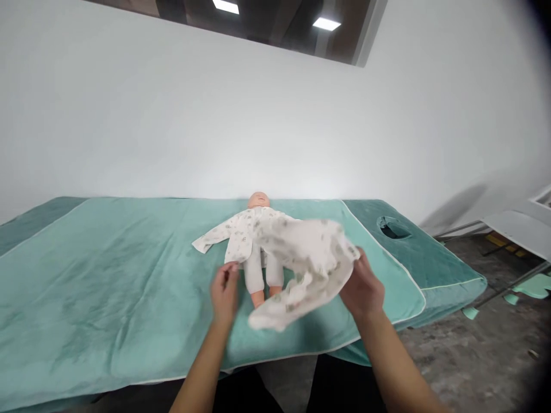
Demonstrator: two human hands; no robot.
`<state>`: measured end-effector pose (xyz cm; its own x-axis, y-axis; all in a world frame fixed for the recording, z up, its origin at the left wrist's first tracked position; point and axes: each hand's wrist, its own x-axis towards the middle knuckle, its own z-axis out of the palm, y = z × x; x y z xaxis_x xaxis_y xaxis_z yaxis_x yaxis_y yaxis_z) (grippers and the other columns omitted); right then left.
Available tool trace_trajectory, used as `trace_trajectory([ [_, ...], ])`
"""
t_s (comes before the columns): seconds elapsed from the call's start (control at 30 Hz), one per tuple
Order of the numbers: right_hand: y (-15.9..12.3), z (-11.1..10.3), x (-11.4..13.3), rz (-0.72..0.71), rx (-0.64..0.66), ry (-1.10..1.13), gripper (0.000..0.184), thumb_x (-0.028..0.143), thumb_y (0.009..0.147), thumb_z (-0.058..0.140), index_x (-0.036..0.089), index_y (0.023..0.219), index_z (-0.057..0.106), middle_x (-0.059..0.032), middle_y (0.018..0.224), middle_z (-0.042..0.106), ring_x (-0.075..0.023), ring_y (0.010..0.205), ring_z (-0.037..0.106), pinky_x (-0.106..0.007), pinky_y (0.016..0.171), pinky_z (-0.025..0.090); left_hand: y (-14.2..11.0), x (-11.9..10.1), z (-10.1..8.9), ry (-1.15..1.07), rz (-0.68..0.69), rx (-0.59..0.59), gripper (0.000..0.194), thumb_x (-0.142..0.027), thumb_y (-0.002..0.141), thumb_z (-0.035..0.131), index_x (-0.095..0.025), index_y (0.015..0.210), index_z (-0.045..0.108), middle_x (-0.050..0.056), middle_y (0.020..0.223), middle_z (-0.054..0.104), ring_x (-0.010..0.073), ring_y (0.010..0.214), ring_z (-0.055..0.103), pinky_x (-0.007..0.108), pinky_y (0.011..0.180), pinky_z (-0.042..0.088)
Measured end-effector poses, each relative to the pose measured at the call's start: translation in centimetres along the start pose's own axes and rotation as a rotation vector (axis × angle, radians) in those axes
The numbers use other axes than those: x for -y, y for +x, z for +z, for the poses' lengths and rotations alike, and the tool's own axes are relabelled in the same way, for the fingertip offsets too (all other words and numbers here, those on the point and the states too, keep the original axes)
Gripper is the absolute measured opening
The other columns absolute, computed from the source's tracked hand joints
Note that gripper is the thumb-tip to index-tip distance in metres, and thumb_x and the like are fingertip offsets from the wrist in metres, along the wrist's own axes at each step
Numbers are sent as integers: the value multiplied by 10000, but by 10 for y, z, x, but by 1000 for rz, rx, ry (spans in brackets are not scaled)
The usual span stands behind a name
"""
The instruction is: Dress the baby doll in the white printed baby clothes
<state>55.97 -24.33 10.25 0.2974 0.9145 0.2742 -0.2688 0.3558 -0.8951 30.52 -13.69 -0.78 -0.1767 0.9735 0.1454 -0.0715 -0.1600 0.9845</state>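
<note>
A baby doll (259, 199) lies on its back on a light green cover. It wears a white patterned top (239, 241), its sleeve spread to the left, and plain white trousers (253, 272) with bare feet below. My right hand (364, 285) is closed on the waist end of white patterned baby pants (316, 258), which hang blurred in the air over the doll's right-side leg and sleeve. My left hand (224, 291) is beside the top's lower hem with its fingers curled in and nothing visible between them. Whether it touches the hem, I cannot tell.
The light green cover (86, 287) lies over a darker green padded bed (434, 258) with a face hole (394, 228) at the right. A white wall (215, 115) stands behind it. At the far right is a white table (519, 229) with metal legs.
</note>
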Motion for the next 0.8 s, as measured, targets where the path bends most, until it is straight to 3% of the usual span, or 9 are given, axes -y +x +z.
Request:
trace_trajectory([
  [0.07, -24, 11, -24, 125, 146, -24, 301, 565, 837, 648, 272, 782, 609, -30, 819, 667, -248, 848, 640, -401, 821, 505, -36, -12, 4, -54, -26, 168, 506, -469, 753, 747, -223, 1182, 640, 74, 1026, 700, 252, 1010, 647, 357, 854, 527],
  [0.17, -61, 21, -60, 232, 462, -147, 311, 534, 837, 687, 238, 758, 635, -45, 854, 669, -246, 901, 636, -384, 862, 493, -79, -31, 8, -25, -50, 258, 642, -354, 670, 844, -247, 1260, 612, 83, 1195, 676, 274, 1141, 621, 371, 945, 506],
  [0.23, -81, 22, -75, 236, 615, -243, 289, 491, 845, 704, 220, 763, 648, -40, 859, 658, -226, 890, 627, -361, 858, 486, -92, -45, 10, 16, -61, 255, 590, -345, 720, 820, -247, 1261, 609, 76, 1236, 660, 255, 1139, 619, 346, 945, 500],
  [0.3, -94, 19, -81, 208, 686, -325, 259, 447, 868, 694, 210, 775, 650, -30, 869, 648, -199, 854, 618, -330, 817, 486, -94, -59, 9, 41, -78, 246, 404, -387, 803, 753, -220, 1158, 657, 58, 1106, 695, 219, 1008, 648, 307, 868, 513],
  [0.43, -94, 5, -72, 101, 725, -563, 135, 343, 940, 620, 219, 921, 669, -53, 997, 669, -200, 932, 637, -323, 821, 505, -85, -74, 13, -46, -119, 154, 293, -463, 846, 696, -185, 938, 701, 19, 832, 687, 166, 778, 624, 252, 711, 495],
  [0.53, -79, 0, -56, -134, 512, -776, 137, 260, 953, 595, 234, 1082, 634, -89, 1106, 663, -221, 1043, 634, -352, 859, 524, -81, -78, 23, -249, -241, 104, 380, -503, 808, 724, -194, 1030, 702, 30, 885, 708, 174, 777, 639, 258, 695, 498],
  [0.63, -58, 10, -38, -460, 382, -971, 299, 131, 971, 492, 240, 1241, 563, -117, 1206, 644, -226, 1153, 599, -393, 924, 511, -78, -87, 37, -399, -362, 172, 427, -486, 779, 759, -209, 1095, 686, 41, 936, 716, 185, 793, 656, 272, 712, 508],
  [0.7, -42, 22, -29, -614, 451, -1108, 292, 100, 976, 454, 221, 1214, 571, -112, 1175, 664, -227, 1173, 586, -413, 959, 487, -72, -98, 44, -397, -351, 228, 399, -476, 788, 755, -201, 1068, 682, 42, 922, 705, 184, 802, 646, 271, 720, 503],
  [0.8, -18, 38, -20, -695, 613, -1339, 114, 201, 983, 527, 202, 1062, 609, -84, 1039, 696, -246, 1140, 582, -425, 951, 456, -56, -122, 48, -241, -210, 292, 352, -516, 841, 683, -182, 950, 674, 28, 826, 655, 169, 767, 598, 257, 687, 472],
])
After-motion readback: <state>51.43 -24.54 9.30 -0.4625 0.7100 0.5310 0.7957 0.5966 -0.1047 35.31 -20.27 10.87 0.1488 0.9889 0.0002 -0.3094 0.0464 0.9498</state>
